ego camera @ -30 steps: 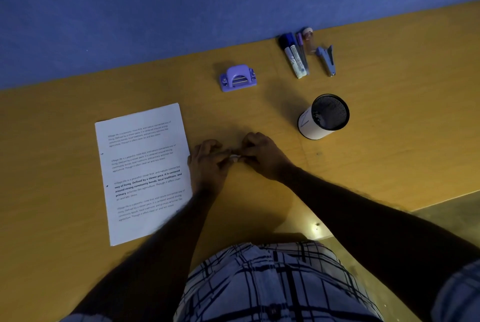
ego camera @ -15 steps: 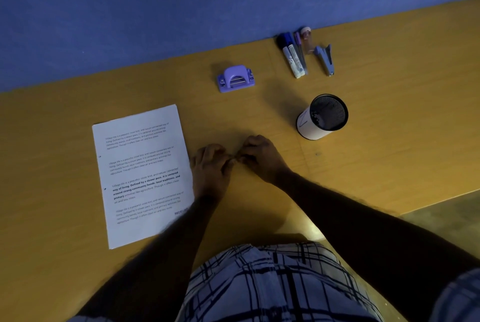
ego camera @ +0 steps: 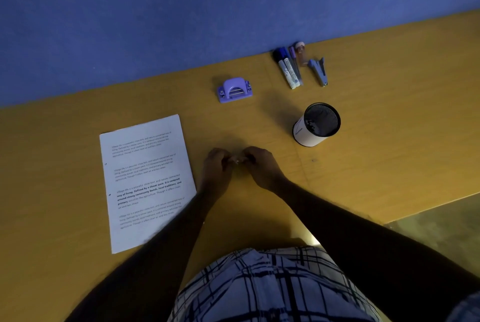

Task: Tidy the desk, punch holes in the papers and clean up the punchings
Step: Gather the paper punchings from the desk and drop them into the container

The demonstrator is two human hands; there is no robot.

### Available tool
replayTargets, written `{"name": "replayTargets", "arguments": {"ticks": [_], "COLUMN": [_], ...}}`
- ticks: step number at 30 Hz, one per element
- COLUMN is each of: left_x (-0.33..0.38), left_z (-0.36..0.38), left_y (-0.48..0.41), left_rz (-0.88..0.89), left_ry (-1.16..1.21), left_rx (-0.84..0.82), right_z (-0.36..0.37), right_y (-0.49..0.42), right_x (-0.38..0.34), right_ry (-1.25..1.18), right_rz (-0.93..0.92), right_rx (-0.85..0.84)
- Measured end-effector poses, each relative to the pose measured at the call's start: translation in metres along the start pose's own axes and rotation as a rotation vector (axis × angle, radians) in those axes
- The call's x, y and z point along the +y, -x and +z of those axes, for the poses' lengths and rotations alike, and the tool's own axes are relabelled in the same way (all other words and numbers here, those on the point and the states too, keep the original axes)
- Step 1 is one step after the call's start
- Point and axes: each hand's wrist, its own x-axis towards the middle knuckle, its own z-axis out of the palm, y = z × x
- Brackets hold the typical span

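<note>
A printed sheet of paper [ego camera: 145, 165] lies flat on the yellow desk [ego camera: 389, 119], left of my hands. Near the wall behind them sits a purple hole punch [ego camera: 235, 89]. My left hand [ego camera: 217, 168] and my right hand [ego camera: 261, 167] meet at mid-desk with curled fingers and touching fingertips. Between the fingertips shows a small pale bit [ego camera: 237, 161], seemingly paper punchings. Whatever lies under the hands is hidden.
A black mesh pen holder with a white wrap [ego camera: 309, 137] stands right of my hands. Against the blue wall lie markers [ego camera: 287, 69], a small bottle [ego camera: 301, 51] and a purple stapler [ego camera: 318, 70]. The desk's front edge [ego camera: 428, 206] steps back at the right.
Both hands stay pressed together at the same spot, with only slight finger shifts. Nothing else on the desk has moved.
</note>
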Motion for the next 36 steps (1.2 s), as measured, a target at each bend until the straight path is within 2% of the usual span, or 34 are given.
{"name": "replayTargets", "arguments": {"ticks": [3,5,7,14,19,23,27,32,36], "left_x": [0.015,0.028,0.041,0.107,0.160,0.188,0.196,0.199,0.207], "left_z": [-0.001,-0.003,-0.005,0.001,0.024,0.046,0.055,0.053,0.047], "left_y": [-0.001,-0.001,-0.002,-0.013,-0.038,-0.061,-0.078,-0.091,-0.100], "left_rz": [-0.094,-0.109,-0.109,0.052,0.120,0.176,0.271,0.416,0.469], "left_ry": [0.151,0.230,0.275,0.329,0.324,0.231,0.064,-0.115,-0.196], "left_rx": [-0.041,-0.042,-0.038,0.055,-0.026,-0.055,-0.106,-0.211,-0.230], "right_z": [-0.008,-0.015,-0.027,-0.087,-0.140,-0.174,-0.194,-0.207,-0.215], "right_y": [0.007,0.013,0.019,0.032,0.033,0.031,0.025,0.022,0.018], "right_x": [-0.012,-0.022,-0.028,-0.046,-0.034,-0.014,0.003,0.013,0.011], "right_ry": [-0.289,-0.481,-0.573,-0.622,-0.611,-0.503,-0.132,0.153,0.270], "right_rz": [0.150,0.186,0.207,0.124,0.108,0.151,0.168,0.087,-0.005], "right_rx": [0.053,0.093,0.123,0.232,0.367,0.453,0.409,0.353,0.378]}}
